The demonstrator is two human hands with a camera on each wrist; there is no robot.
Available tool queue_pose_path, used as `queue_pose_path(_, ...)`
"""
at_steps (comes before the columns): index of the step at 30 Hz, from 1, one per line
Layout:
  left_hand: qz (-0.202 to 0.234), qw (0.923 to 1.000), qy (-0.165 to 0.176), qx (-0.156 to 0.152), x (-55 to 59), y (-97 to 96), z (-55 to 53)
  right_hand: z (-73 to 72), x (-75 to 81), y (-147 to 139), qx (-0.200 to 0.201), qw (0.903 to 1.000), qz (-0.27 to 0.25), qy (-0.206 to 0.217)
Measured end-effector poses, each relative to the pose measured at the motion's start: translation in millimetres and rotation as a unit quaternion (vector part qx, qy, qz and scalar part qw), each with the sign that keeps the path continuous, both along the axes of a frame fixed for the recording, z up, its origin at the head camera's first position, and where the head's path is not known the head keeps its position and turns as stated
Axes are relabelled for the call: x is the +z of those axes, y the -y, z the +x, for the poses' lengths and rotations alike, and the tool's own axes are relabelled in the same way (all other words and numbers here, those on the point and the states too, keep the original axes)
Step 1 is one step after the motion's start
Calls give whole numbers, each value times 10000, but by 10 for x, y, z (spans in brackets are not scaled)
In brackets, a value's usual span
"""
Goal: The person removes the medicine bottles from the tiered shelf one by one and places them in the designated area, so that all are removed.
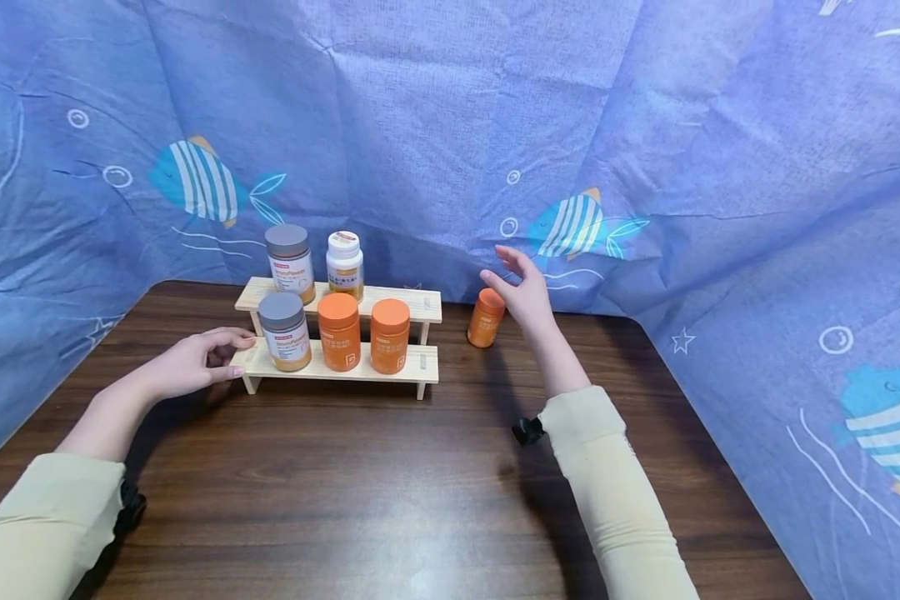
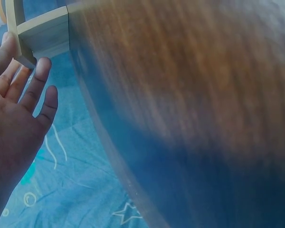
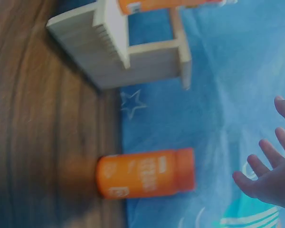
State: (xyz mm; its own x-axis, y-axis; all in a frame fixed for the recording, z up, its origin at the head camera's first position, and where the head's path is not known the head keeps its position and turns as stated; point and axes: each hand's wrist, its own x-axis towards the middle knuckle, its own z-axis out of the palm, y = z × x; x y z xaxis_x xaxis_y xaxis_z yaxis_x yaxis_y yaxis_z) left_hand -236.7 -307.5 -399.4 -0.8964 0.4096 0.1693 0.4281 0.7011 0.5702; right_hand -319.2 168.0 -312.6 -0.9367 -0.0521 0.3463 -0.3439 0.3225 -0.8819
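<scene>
Nearest, the left hand [image 1: 198, 362] pinches the near end of the wooden stand [image 1: 426, 364], thumb and fingers set at the lower board; the stand's long axis runs from that hand toward the right hand's side, its low step facing the person. It looks light and stiff, so gripping a board end should suit, though a jolt could topple the grey-lidded jar [image 1: 288, 342] and the two orange jars [image 1: 338, 342] on that step. Farther off, the right hand [image 1: 525, 293] hangs with thumb and fingers apart, holding nothing. Just left of it and a little lower, touching neither hand, is the orange bottle [image 1: 484, 323], upright on the desk [image 1: 390, 475], long axis vertical, lid up, printed side toward the person. It is probably light and firm, perhaps slick on its smooth wall; the mid-body, below the lid, seems the best hold. Beyond the left hand, the stand's upper board carries a white bottle [image 1: 345, 267] and another grey-lidded container [image 1: 290, 262].
</scene>
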Motion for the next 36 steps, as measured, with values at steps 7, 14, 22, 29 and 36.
queue_pose_path(7,27,10000,35,-35,-20,21,-39,210,373,184,312,9993,44,203)
queue_pose_path(14,87,10000,-2,-45,-21,39,-59,244,550,371,493,9985,154,151)
queue_pose_path(22,104,9999,38,-58,0,45,-66,349,731,637,804,9965,185,-91)
queue_pose_path(29,108,9999,-10,-88,-8,52,-79,361,801,837,1102,9936,194,-137)
queue_pose_path(36,81,9999,-21,-104,-1,57,-71,383,825,1036,1355,9905,237,85)
